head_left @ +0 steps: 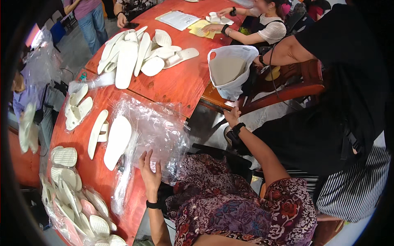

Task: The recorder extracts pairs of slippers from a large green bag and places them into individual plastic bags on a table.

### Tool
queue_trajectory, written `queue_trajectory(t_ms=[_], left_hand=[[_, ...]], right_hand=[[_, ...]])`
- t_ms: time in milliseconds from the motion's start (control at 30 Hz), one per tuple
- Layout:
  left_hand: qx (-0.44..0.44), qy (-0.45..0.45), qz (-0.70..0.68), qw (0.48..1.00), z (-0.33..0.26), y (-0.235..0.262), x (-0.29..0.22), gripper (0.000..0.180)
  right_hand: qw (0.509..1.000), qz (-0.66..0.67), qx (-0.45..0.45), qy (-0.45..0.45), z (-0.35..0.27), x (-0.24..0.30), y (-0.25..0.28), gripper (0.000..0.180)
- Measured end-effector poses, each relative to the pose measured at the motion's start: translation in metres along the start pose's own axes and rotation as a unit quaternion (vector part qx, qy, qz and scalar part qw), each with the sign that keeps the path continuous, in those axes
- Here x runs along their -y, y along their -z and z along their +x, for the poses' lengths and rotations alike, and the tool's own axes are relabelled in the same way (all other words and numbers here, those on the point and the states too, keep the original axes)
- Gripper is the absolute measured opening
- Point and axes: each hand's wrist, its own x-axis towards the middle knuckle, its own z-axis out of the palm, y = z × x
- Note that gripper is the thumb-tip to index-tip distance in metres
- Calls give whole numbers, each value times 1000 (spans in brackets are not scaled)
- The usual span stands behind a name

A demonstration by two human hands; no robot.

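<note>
We see our left hand (151, 171) with fingers spread beside the clear plastic bags (158, 125), though we cannot tell whether it touches them. Two white slippers (118, 142) lie just left of those bags on our red tabletop (74, 141). Our right hand (232, 117) is open, near a white bag (226, 91).

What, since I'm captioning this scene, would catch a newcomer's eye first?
Probably the loose heap of white slippers on the far part of the red table. Next, the pile of white and pink slippers in clear plastic at the picture's lower left. Then the crumpled transparent bags by the person's left hand.
</note>
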Motion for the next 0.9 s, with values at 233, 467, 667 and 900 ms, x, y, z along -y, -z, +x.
queue_trajectory(t_ms=[233, 467, 667, 900], left_hand=[[16, 34, -5, 999, -19, -13, 25, 47], [0, 44, 13, 999, -26, -19, 36, 47], [-36, 57, 16, 998, -39, -15, 57, 46], [-114, 76, 33, 990, -20, 12, 48, 45]], right_hand=[[990, -19, 45, 130, 1, -25, -7, 59], [980, -16, 64, 186, -28, -32, -12, 52], [875, 214, 121, 417, -82, 36, 7, 12], [728, 76, 383, 563, -175, 200, 52, 17]])
